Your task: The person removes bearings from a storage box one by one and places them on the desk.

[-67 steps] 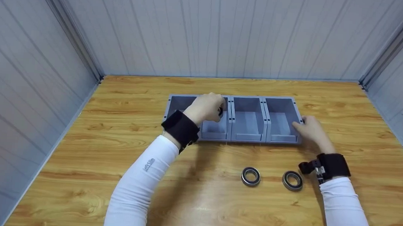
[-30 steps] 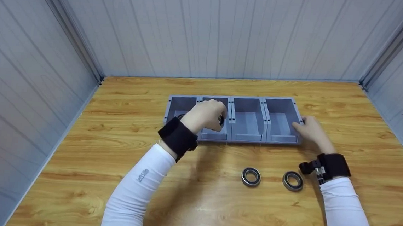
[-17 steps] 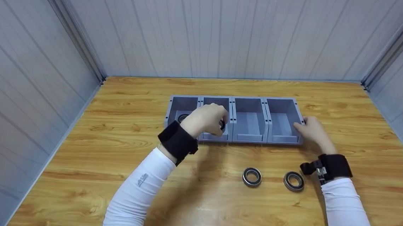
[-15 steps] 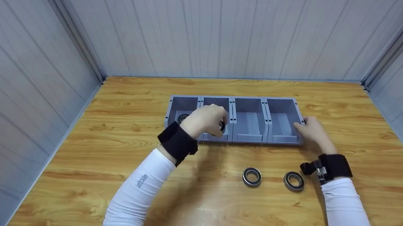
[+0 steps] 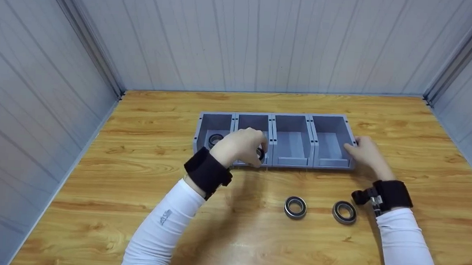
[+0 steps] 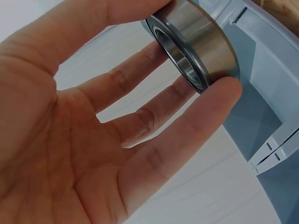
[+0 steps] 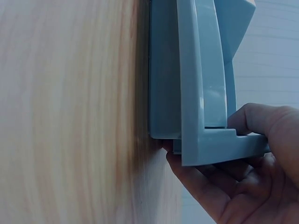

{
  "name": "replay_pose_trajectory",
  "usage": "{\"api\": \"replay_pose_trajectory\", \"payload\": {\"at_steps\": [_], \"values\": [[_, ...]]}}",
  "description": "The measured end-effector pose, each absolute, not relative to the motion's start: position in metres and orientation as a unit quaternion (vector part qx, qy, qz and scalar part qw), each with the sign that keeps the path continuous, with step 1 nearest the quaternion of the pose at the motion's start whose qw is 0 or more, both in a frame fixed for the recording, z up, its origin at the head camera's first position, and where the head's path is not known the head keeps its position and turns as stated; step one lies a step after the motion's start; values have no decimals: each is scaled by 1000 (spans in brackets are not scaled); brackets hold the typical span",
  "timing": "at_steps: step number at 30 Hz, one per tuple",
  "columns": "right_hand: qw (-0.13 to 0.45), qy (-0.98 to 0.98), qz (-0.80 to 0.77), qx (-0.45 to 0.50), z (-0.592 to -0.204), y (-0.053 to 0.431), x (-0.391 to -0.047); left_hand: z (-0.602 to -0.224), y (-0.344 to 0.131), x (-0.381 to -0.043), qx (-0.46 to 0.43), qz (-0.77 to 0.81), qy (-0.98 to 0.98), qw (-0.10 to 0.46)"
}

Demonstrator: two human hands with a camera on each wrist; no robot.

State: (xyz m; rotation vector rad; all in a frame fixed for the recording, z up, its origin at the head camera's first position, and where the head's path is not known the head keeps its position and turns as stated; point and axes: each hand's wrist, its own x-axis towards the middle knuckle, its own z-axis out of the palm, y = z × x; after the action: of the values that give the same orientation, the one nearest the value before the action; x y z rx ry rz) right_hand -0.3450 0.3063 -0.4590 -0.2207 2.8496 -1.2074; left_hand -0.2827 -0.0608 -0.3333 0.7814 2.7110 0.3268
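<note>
Fingers (image 6: 182, 128) of the left hand (image 5: 239, 146) pinch a ring-shaped bearing (image 6: 201, 42) by its outer steel band, one pressing the rim from below while a digit that looks like the thumb meets it from the opposite side; two more fingers reach out behind the ring. Held at the edge like this, the bearing leaves its bore uncovered, and the grip probably lets it be lowered between narrow walls without the knuckles catching. It sits at the fingertips, well clear of the palm, over the front part of the second bin (image 5: 253, 120) from the left; whether it touches that bin I cannot tell. The right hand (image 5: 365, 155) grips the outer wall of the rightmost bin (image 5: 330, 144), thumb on the inner side and the other fingers outside and underneath, most likely to steady the joined row against a nudge from the left. In the leftmost bin (image 5: 216, 120) lies at least one bearing (image 5: 215, 139), partly hidden by the left arm. Two loose bearings, one (image 5: 286, 209) nearer the middle and one (image 5: 335, 214) by the right wrist, lie flat on the table (image 5: 111, 190) in front of the row, apart from both hands and seemingly within easy reach.
</note>
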Motion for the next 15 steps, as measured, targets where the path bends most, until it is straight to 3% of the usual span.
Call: {"api": "replay_pose_trajectory", "payload": {"at_steps": [15], "values": [[30,922,-382,-64,-456,306,-343,-341,-64,-277,287,125,937,157]]}}
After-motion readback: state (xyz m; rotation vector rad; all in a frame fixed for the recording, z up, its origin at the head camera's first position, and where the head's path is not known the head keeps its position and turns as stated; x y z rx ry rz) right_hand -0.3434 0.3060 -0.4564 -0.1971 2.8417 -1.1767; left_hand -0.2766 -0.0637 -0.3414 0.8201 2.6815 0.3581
